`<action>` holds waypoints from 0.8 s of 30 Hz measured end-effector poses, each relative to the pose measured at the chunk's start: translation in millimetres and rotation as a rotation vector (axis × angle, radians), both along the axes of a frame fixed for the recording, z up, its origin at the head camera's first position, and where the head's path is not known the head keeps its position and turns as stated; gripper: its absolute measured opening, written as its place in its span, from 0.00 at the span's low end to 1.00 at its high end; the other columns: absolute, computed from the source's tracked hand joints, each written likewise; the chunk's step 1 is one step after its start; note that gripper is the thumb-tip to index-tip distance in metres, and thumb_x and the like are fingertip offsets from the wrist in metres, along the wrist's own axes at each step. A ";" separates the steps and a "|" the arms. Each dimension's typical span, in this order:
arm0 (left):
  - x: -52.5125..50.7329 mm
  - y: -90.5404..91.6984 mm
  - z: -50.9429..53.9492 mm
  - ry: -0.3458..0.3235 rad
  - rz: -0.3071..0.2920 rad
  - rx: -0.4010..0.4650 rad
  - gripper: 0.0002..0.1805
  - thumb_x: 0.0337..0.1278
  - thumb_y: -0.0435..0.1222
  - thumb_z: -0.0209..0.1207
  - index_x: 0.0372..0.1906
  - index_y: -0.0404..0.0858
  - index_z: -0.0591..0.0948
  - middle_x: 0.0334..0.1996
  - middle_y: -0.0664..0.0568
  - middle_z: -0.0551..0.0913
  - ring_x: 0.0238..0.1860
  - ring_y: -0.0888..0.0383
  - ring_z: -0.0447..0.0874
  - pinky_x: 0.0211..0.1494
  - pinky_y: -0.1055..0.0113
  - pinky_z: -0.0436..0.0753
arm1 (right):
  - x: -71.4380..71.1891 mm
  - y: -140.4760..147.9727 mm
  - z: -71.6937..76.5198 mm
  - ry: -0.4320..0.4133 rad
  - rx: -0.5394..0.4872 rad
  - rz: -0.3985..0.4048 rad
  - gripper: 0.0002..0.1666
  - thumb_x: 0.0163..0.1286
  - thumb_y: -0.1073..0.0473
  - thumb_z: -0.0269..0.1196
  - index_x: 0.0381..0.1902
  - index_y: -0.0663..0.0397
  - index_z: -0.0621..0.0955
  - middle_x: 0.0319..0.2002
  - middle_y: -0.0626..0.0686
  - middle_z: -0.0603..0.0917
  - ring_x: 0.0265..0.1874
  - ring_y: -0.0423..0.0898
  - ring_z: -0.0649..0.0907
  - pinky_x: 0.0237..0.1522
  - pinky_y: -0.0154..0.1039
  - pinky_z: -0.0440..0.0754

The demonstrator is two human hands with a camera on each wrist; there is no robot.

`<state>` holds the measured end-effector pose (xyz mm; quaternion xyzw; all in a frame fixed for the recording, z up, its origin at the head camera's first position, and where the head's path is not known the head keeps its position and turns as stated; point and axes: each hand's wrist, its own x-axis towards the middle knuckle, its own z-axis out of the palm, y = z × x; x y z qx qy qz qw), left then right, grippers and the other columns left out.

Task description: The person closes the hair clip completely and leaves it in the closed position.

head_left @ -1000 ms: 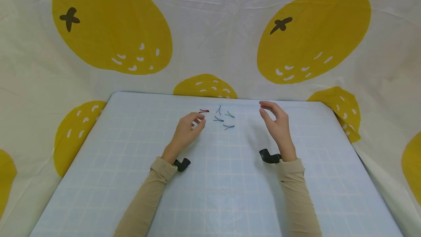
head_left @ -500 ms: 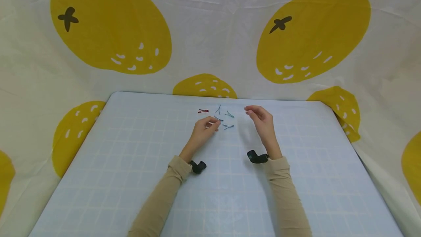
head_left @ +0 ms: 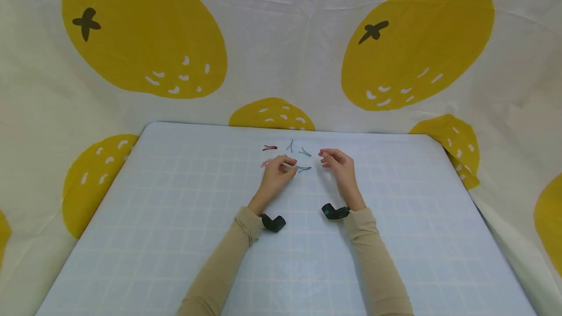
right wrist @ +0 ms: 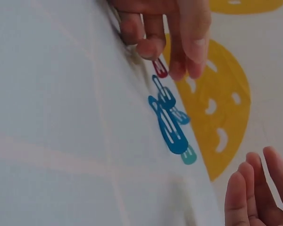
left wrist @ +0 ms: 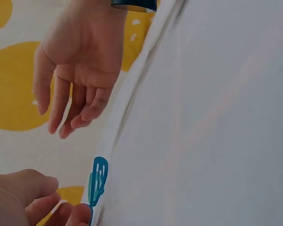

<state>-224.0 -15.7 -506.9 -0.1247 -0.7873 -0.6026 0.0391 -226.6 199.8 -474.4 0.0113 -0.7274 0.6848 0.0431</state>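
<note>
Where the left hand (head_left: 275, 174) is: over the near side of the cluster of clips, thumb and fingers bent toward each other with a gap between, gripping nothing that shows; its fingertips are just beside the farther blue hair clip (right wrist: 167, 101), and whether they touch it cannot be told.
Right hand (head_left: 341, 169): raised just to the right of the cluster, fingers loosely bent, gripping nothing that shows; nearest to it is the teal hair clip (right wrist: 189, 157).
Far clips, left to right: dark red hair clip (head_left: 273, 148), light blue hair clip (right wrist: 183, 118), then the teal one, all lying toward the far edge of the table.
Near clips, left to right: pink hair clip (head_left: 265, 163), partly hidden by the left hand; the farther blue one, mostly covered in the head view; nearer blue hair clip (right wrist: 179, 147), just beside the left fingertips.
Clip shape: slotted snap type; those plainly seen from above spread into a V.
Table (head_left: 175, 257): pale blue covering with a faint white grid.
Wrist cameras (head_left: 273, 223): black, one on each wrist beside a beige cuff (head_left: 249, 223); any lettering is too small to read.
Backdrop cloth (head_left: 281, 38): white, printed with yellow fruit (head_left: 149, 28), white flecks and dark cross-shaped marks (head_left: 86, 24).
</note>
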 end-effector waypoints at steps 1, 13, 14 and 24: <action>-0.7 0.7 -1.7 0.021 0.007 -0.009 0.09 0.60 0.34 0.66 0.45 0.37 0.83 0.40 0.51 0.82 0.30 0.57 0.78 0.33 0.68 0.78 | -0.4 -0.2 -2.1 -0.001 -0.011 0.006 0.21 0.75 0.55 0.60 0.55 0.68 0.80 0.52 0.62 0.82 0.41 0.46 0.81 0.45 0.33 0.81; -8.3 3.0 -13.3 0.131 0.007 -0.136 0.16 0.52 0.34 0.72 0.46 0.36 0.83 0.36 0.50 0.79 0.27 0.60 0.72 0.32 0.70 0.74 | -2.9 -0.7 -22.8 -0.041 0.006 0.040 0.20 0.70 0.54 0.65 0.51 0.64 0.83 0.42 0.61 0.82 0.33 0.45 0.80 0.40 0.33 0.80; -8.3 2.8 -13.3 0.133 0.008 -0.143 0.16 0.52 0.34 0.72 0.46 0.36 0.83 0.35 0.50 0.79 0.27 0.60 0.72 0.32 0.70 0.74 | -2.7 -0.6 -23.9 -0.044 0.021 0.044 0.19 0.70 0.54 0.65 0.51 0.63 0.83 0.42 0.60 0.82 0.33 0.45 0.81 0.40 0.33 0.80; -8.9 2.5 -12.2 0.147 -0.009 -0.232 0.20 0.51 0.35 0.73 0.49 0.33 0.84 0.32 0.51 0.76 0.26 0.62 0.71 0.31 0.71 0.72 | -2.4 -3.1 -30.7 0.017 0.261 0.080 0.13 0.67 0.65 0.66 0.49 0.59 0.85 0.41 0.57 0.85 0.37 0.45 0.82 0.39 0.31 0.79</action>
